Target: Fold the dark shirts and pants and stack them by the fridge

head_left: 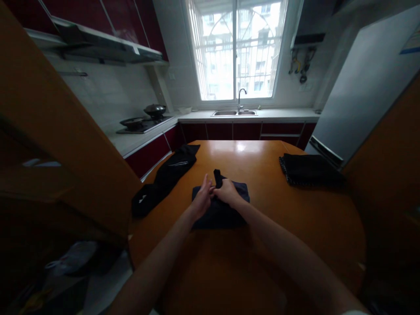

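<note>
A dark navy folded cloth (219, 216), probably a garment, lies on the wooden table in front of me. My right hand (228, 192) is closed over its upper part, with the fingers round a short black strap-like strip (217, 177) that sticks up past the cloth's far edge. Close beside it on the left, my left hand (203, 197) has its fingers stretched out and its fingertips near the right hand's. Both hands are above the cloth and cover part of it. Whether the strip belongs to the cloth I cannot tell.
Black clothing (172, 170) with small white marks stretches along the table's left edge. A folded black cloth (311, 169) with a patterned edge lies at the right. Beyond the rounded wooden table (278, 218) are a sink (234, 113), a stove (146, 125) with pans, and a fridge (370, 83).
</note>
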Tool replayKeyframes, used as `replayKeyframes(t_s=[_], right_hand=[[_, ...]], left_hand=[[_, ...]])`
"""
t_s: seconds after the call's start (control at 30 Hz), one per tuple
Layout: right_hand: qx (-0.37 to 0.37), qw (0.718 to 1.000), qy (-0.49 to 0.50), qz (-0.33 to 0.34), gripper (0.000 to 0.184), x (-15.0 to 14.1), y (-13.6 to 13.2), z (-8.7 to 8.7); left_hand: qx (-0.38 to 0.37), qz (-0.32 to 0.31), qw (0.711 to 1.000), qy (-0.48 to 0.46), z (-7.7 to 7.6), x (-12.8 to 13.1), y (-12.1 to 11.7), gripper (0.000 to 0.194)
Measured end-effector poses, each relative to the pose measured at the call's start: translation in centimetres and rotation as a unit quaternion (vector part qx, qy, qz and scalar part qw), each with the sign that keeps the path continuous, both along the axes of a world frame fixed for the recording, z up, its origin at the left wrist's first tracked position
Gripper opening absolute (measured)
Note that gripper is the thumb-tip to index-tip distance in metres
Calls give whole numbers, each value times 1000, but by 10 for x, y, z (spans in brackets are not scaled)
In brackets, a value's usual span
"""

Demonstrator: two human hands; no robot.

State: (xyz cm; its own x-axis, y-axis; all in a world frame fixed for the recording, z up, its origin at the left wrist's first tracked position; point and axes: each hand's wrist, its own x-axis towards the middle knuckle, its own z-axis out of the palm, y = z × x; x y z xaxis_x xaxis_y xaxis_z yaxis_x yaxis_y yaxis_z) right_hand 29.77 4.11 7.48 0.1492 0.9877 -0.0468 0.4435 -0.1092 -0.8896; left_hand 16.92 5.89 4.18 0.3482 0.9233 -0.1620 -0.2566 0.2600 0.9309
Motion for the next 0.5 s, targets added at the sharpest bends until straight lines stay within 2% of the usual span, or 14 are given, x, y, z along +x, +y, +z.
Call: replayKeyframes(t_s=[0.07, 0.13, 0.2, 0.27, 0.33, 0.4, 0.43, 0.5], right_hand=[[1, 999, -42, 21, 14, -17, -1, -14], [3, 996, -76, 41, 29, -27, -7, -23], [6, 993, -100, 64, 43, -31, -18, -25], [25, 987, -118, 105, 49, -31, -37, -22], [87, 974, -137, 159, 48, -26, -62, -19], [194, 950, -161, 187, 48, -14, -90, -20], [245, 937, -175, 179, 49, -6, -103, -24], [311, 919, -216, 112, 52, 14, -123, -37]], left_hand=[[24, 46, 998, 45, -15, -6, -4, 79], [48, 64, 993, 88, -28, -7, -5, 67], [64, 64, 990, 111, -37, -6, -4, 50], [69, 58, 989, 113, -40, -4, -2, 42], [63, 53, 989, 119, -41, -3, -1, 42], [70, 50, 987, 133, -42, -2, -3, 49], [83, 46, 985, 141, -43, -1, -4, 54], [122, 46, 979, 159, -45, 2, -6, 65]])
